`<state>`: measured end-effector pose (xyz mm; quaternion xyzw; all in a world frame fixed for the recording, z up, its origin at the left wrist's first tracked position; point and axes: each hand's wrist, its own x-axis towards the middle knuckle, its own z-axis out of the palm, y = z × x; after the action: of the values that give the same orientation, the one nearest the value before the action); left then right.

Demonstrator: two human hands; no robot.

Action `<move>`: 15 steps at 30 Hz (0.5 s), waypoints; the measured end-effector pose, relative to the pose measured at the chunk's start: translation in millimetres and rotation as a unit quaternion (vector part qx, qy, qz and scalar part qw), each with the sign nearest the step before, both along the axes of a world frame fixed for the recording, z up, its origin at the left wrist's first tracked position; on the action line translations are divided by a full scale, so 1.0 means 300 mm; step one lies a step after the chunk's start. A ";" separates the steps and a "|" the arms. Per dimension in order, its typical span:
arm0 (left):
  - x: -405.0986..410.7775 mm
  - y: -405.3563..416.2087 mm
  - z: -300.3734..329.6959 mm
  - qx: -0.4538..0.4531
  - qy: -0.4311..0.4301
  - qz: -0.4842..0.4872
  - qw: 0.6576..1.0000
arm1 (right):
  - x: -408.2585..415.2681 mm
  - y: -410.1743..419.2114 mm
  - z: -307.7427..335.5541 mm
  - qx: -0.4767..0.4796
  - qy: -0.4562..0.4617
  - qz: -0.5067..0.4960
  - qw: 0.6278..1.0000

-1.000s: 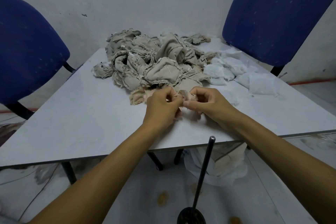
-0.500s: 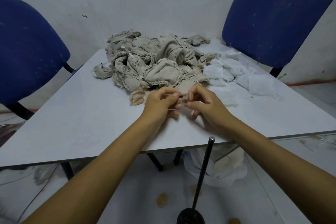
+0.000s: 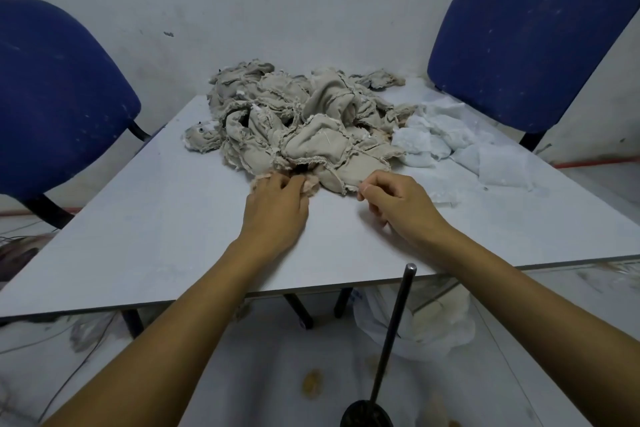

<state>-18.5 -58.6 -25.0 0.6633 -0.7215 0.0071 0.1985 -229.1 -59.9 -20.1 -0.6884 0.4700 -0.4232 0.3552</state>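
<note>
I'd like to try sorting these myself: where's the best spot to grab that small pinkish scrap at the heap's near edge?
Pinch the pinkish scrap by its free near edge, coming from the front, low over the table. Its far side seems tucked under the beige pile, while the near edge lies exposed by the left hand.

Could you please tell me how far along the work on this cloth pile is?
Done: nothing visibly finished; white stuffing lies beside the beige cloth pile. In hand: the left hand touches a pinkish piece at the pile's near edge; the right hand is curled beside it. Left: apparently the whole tangled pile.
</note>
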 end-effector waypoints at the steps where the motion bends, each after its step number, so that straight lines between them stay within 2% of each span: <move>1: 0.001 0.001 -0.001 -0.025 0.030 -0.025 0.999 | -0.001 -0.001 -0.002 0.000 0.000 0.000 1.000; 3: -0.003 0.007 0.010 -0.044 0.148 -0.094 0.984 | 0.000 -0.003 -0.008 -0.007 0.004 0.009 1.000; 5: -0.017 0.014 0.017 -0.011 0.248 -0.151 0.957 | 0.003 -0.004 -0.011 -0.020 0.007 0.028 0.999; 8: -0.047 0.019 0.031 0.067 0.415 -0.210 0.883 | 0.002 -0.007 -0.014 -0.063 0.048 0.049 0.996; 10: -0.057 0.017 0.034 0.095 0.469 -0.233 0.846 | 0.000 -0.008 -0.010 -0.094 0.059 0.058 0.992; 12: -0.055 0.013 0.033 0.094 0.469 -0.222 0.850 | -0.003 -0.002 -0.008 -0.097 0.031 0.073 0.992; 15: -0.062 0.009 0.019 0.053 0.395 -0.163 0.902 | -0.007 0.001 -0.015 -0.103 0.020 0.071 0.992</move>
<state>-37.1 -56.0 -19.4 0.4945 -0.6810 -0.3268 0.4301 -231.2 -59.7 -24.4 -0.7613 0.3811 -0.4292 0.3017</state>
